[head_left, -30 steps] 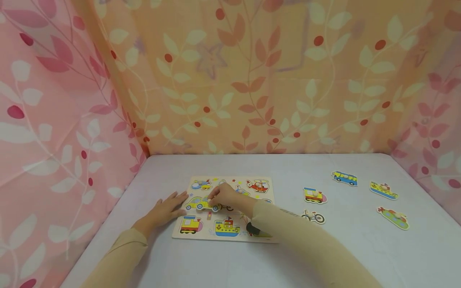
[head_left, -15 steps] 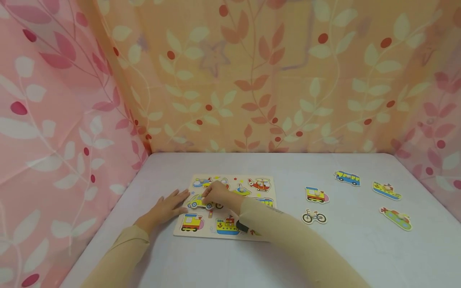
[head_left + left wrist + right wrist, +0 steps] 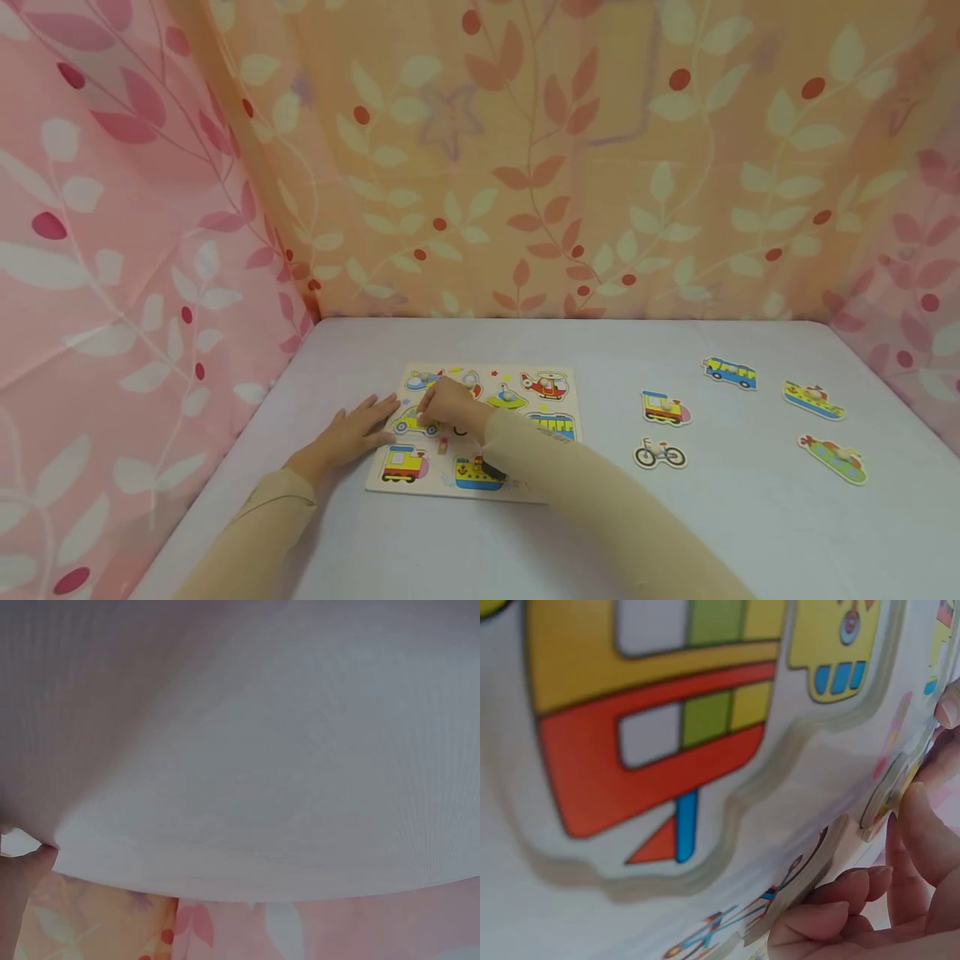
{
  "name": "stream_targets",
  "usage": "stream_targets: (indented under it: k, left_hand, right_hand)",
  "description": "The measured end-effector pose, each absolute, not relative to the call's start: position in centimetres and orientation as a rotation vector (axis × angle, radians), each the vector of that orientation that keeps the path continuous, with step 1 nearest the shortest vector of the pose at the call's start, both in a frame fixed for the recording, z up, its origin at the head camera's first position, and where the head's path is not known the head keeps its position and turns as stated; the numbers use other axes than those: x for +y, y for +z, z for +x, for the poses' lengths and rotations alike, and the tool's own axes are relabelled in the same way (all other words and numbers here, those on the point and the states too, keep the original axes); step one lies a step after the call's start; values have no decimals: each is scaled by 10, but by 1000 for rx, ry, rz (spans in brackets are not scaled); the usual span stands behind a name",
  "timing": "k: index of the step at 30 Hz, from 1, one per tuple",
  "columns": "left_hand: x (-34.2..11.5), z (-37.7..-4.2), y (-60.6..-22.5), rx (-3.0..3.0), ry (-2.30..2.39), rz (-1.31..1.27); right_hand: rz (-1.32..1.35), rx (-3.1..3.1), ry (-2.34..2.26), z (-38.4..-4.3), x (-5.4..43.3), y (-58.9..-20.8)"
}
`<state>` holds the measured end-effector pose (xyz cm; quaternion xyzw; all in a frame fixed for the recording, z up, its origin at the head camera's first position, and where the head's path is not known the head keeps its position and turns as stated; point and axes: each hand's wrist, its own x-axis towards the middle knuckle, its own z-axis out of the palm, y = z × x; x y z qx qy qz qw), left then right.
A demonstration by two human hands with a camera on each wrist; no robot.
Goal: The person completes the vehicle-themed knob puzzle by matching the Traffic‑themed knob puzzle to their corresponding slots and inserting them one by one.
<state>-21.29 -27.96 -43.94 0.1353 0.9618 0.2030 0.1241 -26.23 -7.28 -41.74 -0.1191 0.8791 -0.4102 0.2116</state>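
Left hand (image 3: 348,435) at the left edge of the puzzle board (image 3: 427,487), fingers straight and spread, as a second ago. Toy car (image 3: 409,424) now lies over the car picture on the board; earlier it sat offset to the right. Right hand (image 3: 453,406) has shifted left with it, thumb and fingertips clamped on the car. Farther right, unmoved on the table (image 3: 480,550): bike (image 3: 660,453), train (image 3: 665,408), bus (image 3: 730,373), ship (image 3: 814,400), green piece (image 3: 832,459).

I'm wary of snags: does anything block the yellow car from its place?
Nothing visible: the right hand holds the yellow car at its place on the board; the left hand lies at its left edge.
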Motion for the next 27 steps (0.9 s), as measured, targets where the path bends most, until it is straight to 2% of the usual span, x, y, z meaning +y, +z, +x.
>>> stream_targets:
  k: [15,27]
  left_hand:
    - [-278,-214,-441,2812,597,412]
    - [-280,-212,-440,2803,590,382]
  right_hand:
    - [-345,2446,-1103,-260,-74,-418]
    - [-406,2346,-1376,-258,-26,-402]
